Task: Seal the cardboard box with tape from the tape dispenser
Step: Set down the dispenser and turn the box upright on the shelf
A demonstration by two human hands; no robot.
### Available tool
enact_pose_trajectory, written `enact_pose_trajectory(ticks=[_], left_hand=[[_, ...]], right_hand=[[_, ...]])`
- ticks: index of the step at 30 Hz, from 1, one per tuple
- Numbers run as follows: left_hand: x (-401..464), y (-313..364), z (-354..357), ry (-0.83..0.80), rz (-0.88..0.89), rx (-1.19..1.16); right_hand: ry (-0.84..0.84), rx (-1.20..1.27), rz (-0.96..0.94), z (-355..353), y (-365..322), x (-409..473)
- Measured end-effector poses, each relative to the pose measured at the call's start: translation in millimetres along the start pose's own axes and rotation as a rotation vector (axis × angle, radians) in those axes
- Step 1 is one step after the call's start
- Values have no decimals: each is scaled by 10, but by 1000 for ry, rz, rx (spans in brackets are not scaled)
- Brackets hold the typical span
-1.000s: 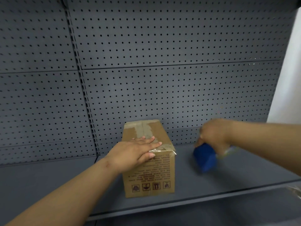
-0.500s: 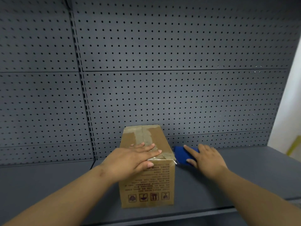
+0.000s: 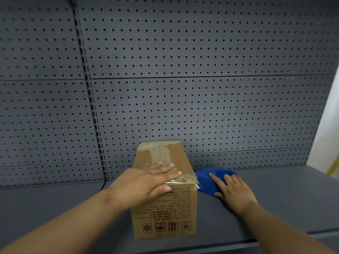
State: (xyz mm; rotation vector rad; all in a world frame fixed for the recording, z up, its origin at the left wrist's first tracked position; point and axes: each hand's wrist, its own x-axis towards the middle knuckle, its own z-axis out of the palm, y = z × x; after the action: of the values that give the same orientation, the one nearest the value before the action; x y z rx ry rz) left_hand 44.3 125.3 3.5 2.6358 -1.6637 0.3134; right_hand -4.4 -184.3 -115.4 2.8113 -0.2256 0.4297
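Observation:
A brown cardboard box point(image 3: 165, 209) stands on the grey shelf point(image 3: 275, 208), its top flaps closed and covered lengthwise with clear tape. My left hand point(image 3: 146, 182) lies flat on the near end of the box top, fingers spread over the tape, thumb over the front edge. A blue tape dispenser point(image 3: 209, 180) lies on the shelf just right of the box, with a bit of clear tape at the box's front right corner. My right hand point(image 3: 233, 189) rests on top of the dispenser, fingers extended, not wrapped around it.
A dark grey perforated back panel point(image 3: 201, 88) rises right behind the box. The shelf's front edge point(image 3: 275, 237) runs near the bottom of the view. A white wall point(image 3: 328, 143) borders the shelving on the right.
My right hand carried the blue dispenser from the right, in the air, to the shelf beside the box and now lies loosely on it. The left hand stayed flat on the box top.

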Motion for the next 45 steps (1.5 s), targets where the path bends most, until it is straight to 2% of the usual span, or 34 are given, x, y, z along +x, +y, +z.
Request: enact_pose_trajectory(ticks=[2, 4, 8, 14, 18, 21, 26, 30, 34, 36, 39, 42, 45], left_hand=[[5, -21, -18, -15, 2, 2], [-4, -58, -42, -37, 18, -2], [-125, -173, -128, -119, 48, -6], [-408, -447, -296, -160, 100, 150], [-649, -596, -390, -141, 74, 156], [-830, -622, -458, -202, -32, 157], [-1086, -485, -479, -56, -184, 130], [-1152, -433, -406, -18, -255, 202], [-1191, -440, -319, 71, -271, 155], [-1219, -463, -294, 34, -323, 159], [-1204, -432, -311, 10, -455, 32], [-1128, -353, -349, -19, -676, -334], [-1041, -273, -307, 128, -866, -666]], right_hand=[[25, 4, -28, 25, 47, 4], [4, 6, 32, 26, 84, 22], [16, 148, 71, -233, 101, 33], [152, 609, 169, -860, -45, 324], [81, 827, 110, -1217, -283, 521], [-20, 857, 39, -1342, -492, 648], [-171, 879, -24, -1343, -792, 871], [-279, 857, -82, -1349, -973, 970], [-265, 781, -91, -1357, -1055, 924], [-227, 696, -90, -1372, -1032, 871], [-178, 663, -95, -1408, -953, 780], [-81, 629, -105, -1439, -875, 647], [93, 463, -103, -1495, -833, 516]])
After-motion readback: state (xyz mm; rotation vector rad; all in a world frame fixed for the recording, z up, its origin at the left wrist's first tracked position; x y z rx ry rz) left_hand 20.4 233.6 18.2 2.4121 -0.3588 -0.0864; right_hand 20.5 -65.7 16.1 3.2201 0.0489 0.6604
